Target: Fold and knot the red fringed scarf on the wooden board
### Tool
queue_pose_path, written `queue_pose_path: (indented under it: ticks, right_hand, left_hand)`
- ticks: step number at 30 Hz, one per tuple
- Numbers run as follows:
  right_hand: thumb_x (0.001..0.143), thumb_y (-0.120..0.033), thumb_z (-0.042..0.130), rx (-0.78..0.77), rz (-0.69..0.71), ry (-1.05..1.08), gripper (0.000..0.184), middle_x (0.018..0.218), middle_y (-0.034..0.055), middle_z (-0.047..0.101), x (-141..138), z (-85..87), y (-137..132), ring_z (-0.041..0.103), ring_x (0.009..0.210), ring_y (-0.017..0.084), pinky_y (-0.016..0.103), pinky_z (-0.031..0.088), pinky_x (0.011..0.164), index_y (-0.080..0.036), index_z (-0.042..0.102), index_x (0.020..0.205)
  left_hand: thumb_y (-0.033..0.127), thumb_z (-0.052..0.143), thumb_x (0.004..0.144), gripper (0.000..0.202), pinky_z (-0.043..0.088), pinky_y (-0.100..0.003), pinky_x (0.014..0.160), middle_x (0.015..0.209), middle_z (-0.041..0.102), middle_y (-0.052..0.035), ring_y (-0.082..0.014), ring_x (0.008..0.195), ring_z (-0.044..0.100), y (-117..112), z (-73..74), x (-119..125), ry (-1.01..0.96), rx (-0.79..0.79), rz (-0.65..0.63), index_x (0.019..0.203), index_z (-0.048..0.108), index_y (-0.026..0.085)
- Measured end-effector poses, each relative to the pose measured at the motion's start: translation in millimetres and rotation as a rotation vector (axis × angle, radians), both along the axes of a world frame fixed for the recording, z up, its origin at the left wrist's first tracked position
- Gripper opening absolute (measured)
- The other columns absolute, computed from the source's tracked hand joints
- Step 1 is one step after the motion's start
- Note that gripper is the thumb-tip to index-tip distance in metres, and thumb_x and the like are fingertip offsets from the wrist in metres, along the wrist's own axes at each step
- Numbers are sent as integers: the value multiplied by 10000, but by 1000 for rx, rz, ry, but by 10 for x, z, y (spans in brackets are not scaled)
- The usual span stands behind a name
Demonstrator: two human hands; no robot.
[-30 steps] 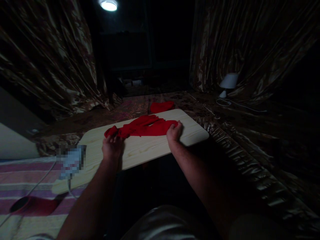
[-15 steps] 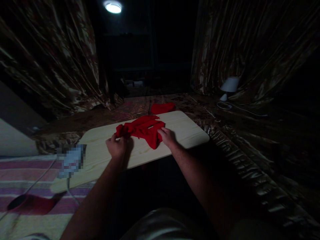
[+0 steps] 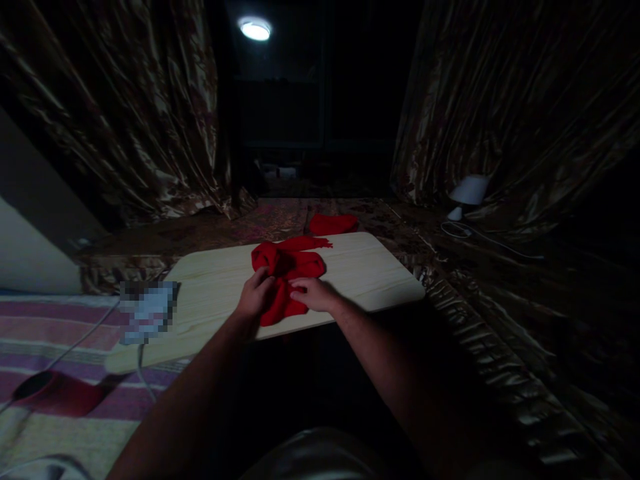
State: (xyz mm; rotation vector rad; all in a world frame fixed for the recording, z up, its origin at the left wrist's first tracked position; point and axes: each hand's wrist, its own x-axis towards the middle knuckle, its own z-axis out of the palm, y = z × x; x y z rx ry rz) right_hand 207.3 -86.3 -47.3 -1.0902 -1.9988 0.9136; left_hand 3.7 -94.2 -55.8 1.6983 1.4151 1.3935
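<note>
A crumpled red scarf (image 3: pixel 300 265) with a fringed end lies in loose folds on a pale wooden board (image 3: pixel 360 273). My left hand (image 3: pixel 256 291) is closed on its left side, thumb and fingers pinching the cloth. My right hand (image 3: pixel 315 294) is just to the right, its fingers curled onto the near part of the scarf; the fingertips are partly lost in the folds. The two hands are close together. One flap of the scarf (image 3: pixel 280 310) hangs toward the board's near edge.
Behind the board lies another red cloth (image 3: pixel 333 223). A pixelated pale-blue object (image 3: pixel 150 313) with a cord sits at the board's left end. A dark red, open-ended item (image 3: pixel 65 393) lies on a striped cover (image 3: pixel 30 333). A small white lamp (image 3: pixel 470 190) stands at right.
My right hand has moved left, closer to my left hand. The scarf is bunched closer together, with a flap now near the front edge. The view has shifted slightly.
</note>
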Motion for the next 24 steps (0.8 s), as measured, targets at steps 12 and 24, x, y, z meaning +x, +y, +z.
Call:
queue_pose_path:
  ticks: [12, 24]
  right_hand:
    - [777, -46, 506, 68, -398, 343, 550, 969, 21, 687, -324, -160, 184, 644, 785, 127, 247, 534, 779, -214, 624, 1286]
    - [786, 20, 559, 55, -234, -65, 670, 953, 23, 730, -279, -57, 134, 655, 775, 140, 242, 528, 801, -228, 598, 1408]
  left_hand:
    - [315, 566, 741, 405, 521, -371, 916, 1082, 739, -83, -246, 987, 658, 0, 15, 3, 370, 29, -3, 1097, 711, 186]
    - [169, 538, 718, 526, 509, -408, 1022, 1191, 742, -80, -249, 1093, 672, 4, -21, -14, 434, 139, -108, 1214, 706, 210]
